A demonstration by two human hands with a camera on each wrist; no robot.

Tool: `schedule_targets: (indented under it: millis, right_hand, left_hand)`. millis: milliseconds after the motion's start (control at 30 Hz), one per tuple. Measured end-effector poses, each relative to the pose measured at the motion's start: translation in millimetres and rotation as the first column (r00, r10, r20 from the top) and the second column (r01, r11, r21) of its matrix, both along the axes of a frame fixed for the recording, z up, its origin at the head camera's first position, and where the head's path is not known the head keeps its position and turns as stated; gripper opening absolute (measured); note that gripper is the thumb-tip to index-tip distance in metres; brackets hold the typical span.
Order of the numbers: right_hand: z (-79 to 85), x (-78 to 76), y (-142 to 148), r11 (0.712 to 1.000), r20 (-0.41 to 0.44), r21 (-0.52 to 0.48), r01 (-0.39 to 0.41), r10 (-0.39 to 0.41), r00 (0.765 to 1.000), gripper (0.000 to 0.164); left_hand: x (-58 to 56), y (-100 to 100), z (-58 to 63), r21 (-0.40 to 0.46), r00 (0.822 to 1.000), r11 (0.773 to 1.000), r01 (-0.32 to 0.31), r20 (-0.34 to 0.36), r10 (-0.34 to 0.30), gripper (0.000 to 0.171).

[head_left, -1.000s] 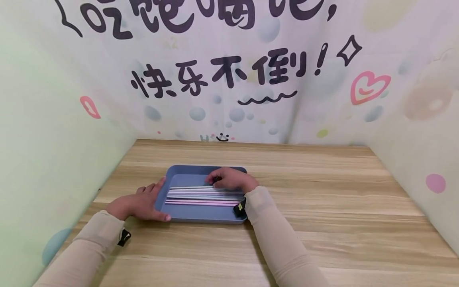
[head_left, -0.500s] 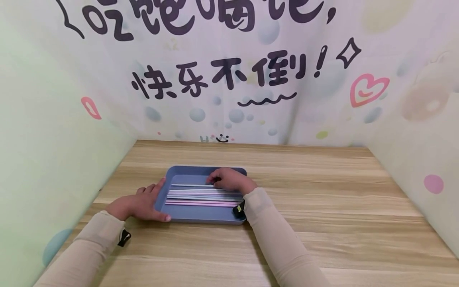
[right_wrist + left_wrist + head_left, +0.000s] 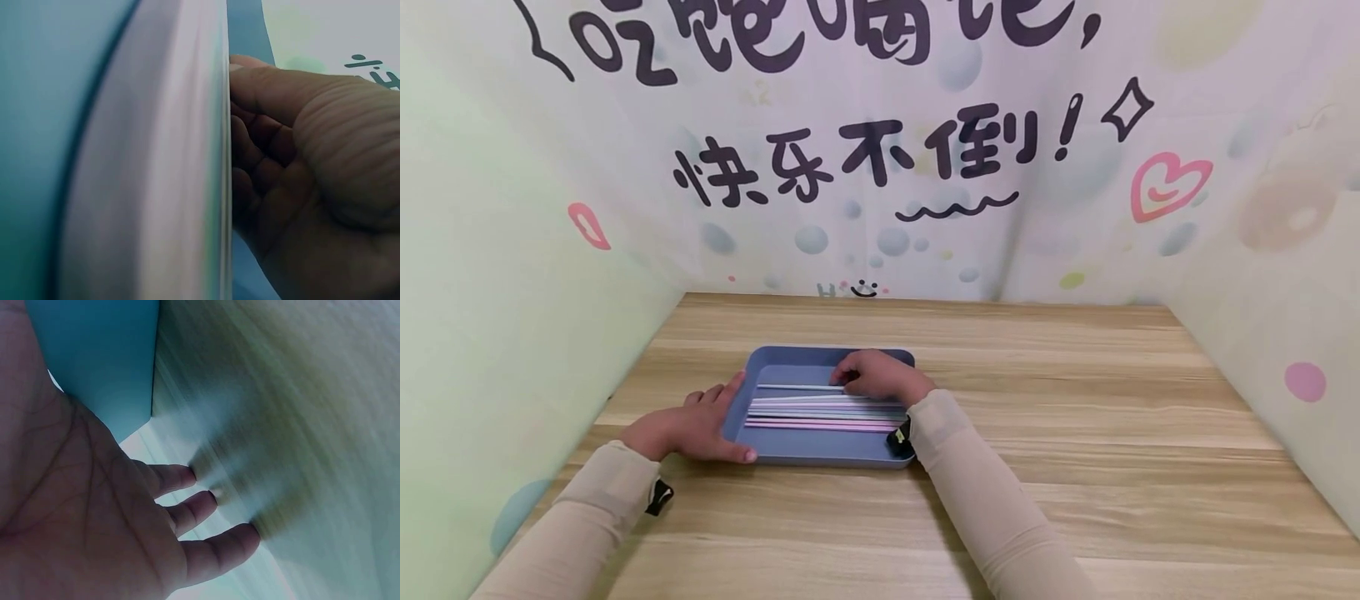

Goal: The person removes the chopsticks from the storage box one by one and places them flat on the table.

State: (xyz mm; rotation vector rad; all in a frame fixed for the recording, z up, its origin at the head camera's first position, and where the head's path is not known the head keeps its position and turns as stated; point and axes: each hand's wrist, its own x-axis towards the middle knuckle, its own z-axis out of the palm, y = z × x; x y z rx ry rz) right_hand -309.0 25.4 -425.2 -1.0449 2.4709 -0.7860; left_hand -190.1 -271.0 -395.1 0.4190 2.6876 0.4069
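Observation:
A shallow blue-grey tray holds several long, thin pastel sticks that look like drinking straws, lying side by side. One pale straw lies apart, behind the bundle. My right hand reaches over the tray's right half; its thumb and curled fingers pinch at that pale straw, and the hand covers the straw's right part. In the right wrist view the fingertips are partly hidden behind the straws. My left hand braces the tray's left side, fingers spread and thumb by the front corner; the left wrist view shows extended fingers.
A wood-grain table surrounds the tray. Behind it hangs a printed cloth with black lettering, and pale walls stand at both sides. Each wrist wears a black strapped device.
The pale straw has shifted slightly away from the bundle toward the tray's far side, leaving a gap. The right hand has barely moved, and the left hand stays where it was.

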Motion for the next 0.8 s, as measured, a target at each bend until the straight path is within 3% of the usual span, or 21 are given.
schedule_targets:
  millis: [300,800]
  right_hand:
    - [-0.9,-1.0,-1,0.998,-0.033,0.036,-0.044,0.045,0.998,0.026]
    - [10.4,3.6,2,0.998,-0.004,-0.004,-0.058,0.058,0.998,0.027]
  left_hand:
    - [1.0,1,1.0,0.004,1.0,1.0,-0.006,0.007,0.006,0.127]
    - [0.0,0,-0.6,0.0,1.0,1.0,-0.01,0.014,0.01,0.129]
